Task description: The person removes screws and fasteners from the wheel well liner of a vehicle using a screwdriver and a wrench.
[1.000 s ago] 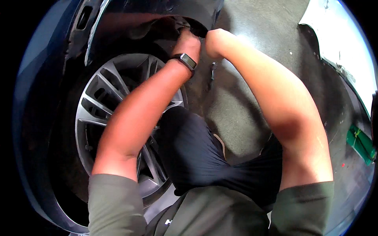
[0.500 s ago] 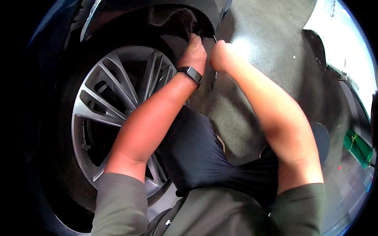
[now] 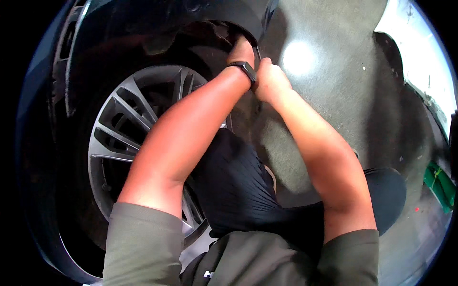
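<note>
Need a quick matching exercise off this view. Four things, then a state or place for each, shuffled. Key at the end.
1. left hand
2. watch
3. wheel
4. green object

A. strapped round a wrist
B. near the picture's right edge
C. partly hidden at the wheel arch
D. grey, spoked

Pairs: 1-C, 2-A, 3-D, 4-B

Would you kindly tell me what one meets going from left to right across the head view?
Silver wheel, left hand, right hand, dark rounded shape, green object.
</note>
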Demonstrator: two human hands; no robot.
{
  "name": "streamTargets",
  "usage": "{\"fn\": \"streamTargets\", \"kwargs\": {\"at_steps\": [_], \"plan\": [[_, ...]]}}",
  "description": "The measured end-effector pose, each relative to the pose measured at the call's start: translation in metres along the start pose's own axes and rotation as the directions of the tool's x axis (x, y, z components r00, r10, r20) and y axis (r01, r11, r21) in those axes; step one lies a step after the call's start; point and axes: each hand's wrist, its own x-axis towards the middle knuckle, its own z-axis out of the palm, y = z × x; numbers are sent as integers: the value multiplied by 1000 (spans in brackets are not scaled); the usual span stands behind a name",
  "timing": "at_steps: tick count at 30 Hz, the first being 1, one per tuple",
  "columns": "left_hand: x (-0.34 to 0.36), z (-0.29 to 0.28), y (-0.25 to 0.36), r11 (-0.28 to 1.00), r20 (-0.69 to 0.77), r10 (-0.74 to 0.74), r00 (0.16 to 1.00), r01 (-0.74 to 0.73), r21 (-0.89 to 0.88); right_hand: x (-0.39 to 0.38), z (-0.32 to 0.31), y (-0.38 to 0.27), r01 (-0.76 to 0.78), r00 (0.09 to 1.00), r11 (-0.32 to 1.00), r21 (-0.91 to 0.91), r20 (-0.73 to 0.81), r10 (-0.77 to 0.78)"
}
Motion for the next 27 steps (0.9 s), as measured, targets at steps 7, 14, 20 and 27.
{"fn": "streamTargets", "kwargs": {"at_steps": [7,14,20,27], "plan": [[-19,-2,-13,917,-197,252,947,-169,361,0,13,-6,12,1000,999,36,-4,-12],[-15,-45,1,970,-41,241,970,-239,50,9,17,8,81,995,994,74,-60,-76],[-11,-46,5,971,45,232,972,-229,-70,18,17,19,154,986,987,46,-77,-150],[-26,-19,-1,975,-239,217,946,-221,10,18,-3,31,226,974,974,-12,5,-226]]}}
